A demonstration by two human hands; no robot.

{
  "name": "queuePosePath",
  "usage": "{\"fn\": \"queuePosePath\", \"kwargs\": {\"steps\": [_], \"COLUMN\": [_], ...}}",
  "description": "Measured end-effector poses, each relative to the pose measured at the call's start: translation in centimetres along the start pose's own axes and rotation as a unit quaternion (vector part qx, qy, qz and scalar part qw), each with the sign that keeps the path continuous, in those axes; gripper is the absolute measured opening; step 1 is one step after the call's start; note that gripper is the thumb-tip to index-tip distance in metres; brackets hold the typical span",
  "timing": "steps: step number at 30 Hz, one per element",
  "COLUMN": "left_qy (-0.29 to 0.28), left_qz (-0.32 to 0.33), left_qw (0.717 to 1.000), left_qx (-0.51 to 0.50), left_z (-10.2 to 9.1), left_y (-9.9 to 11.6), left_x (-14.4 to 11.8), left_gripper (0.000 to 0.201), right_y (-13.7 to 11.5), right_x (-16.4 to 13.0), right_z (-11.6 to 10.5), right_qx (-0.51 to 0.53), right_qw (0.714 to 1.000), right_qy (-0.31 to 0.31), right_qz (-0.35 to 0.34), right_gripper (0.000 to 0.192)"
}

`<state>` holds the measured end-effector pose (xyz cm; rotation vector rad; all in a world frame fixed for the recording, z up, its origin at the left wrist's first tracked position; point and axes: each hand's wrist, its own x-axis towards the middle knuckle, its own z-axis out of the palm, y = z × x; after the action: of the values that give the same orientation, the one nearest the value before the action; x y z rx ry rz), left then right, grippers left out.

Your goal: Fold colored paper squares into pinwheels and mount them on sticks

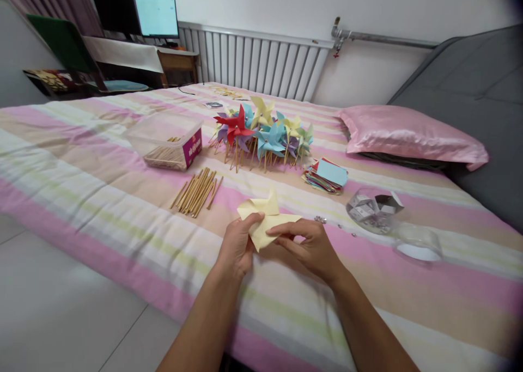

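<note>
A pale yellow paper pinwheel piece (pixel 265 214) with folded corners is held just above the striped bed sheet (pixel 102 197). My left hand (pixel 238 247) grips its left side with thumb on top. My right hand (pixel 308 247) pinches the paper near its middle from the right. Behind lies a loose row of wooden sticks (pixel 198 191), and further back a heap of finished paper pinwheels (pixel 261 132) in red, blue, yellow and purple on sticks.
A clear plastic box (pixel 169 140) with more sticks sits at left. A stack of coloured paper squares (pixel 327 176) lies right of the pinwheels. A clear jar (pixel 373 211) lies on its side beside its lid (pixel 419 244). A pink pillow (pixel 408 135) is at right.
</note>
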<state>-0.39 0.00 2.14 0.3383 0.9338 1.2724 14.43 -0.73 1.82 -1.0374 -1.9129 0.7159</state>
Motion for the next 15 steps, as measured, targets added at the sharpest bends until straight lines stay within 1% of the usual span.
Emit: {"fn": "queuePosePath", "kwargs": {"steps": [3,7,11,15], "left_qy": [-0.007,-0.016,-0.028,-0.013], "left_qz": [-0.002,0.002,0.02,0.034], "left_qw": [1.0,1.0,0.999,0.999], "left_qx": [0.008,0.017,0.012,0.01], "left_z": [0.1,0.3,0.3,0.5], "left_y": [0.0,-0.1,-0.3,-0.4], "left_x": [-0.2,-0.4,-0.5,-0.4], "left_gripper": [0.023,0.022,0.02,0.019], "right_y": [-0.2,-0.6,-0.9,-0.7], "right_x": [0.1,0.1,0.1,0.2], "right_z": [0.0,0.2,0.8,1.2], "right_qx": [0.014,0.057,0.119,0.15], "right_qw": [1.0,0.997,0.988,0.977], "right_qy": [0.005,0.012,0.047,0.088], "right_qz": [0.011,0.043,0.089,0.126], "right_gripper": [0.012,0.011,0.014,0.017]}}
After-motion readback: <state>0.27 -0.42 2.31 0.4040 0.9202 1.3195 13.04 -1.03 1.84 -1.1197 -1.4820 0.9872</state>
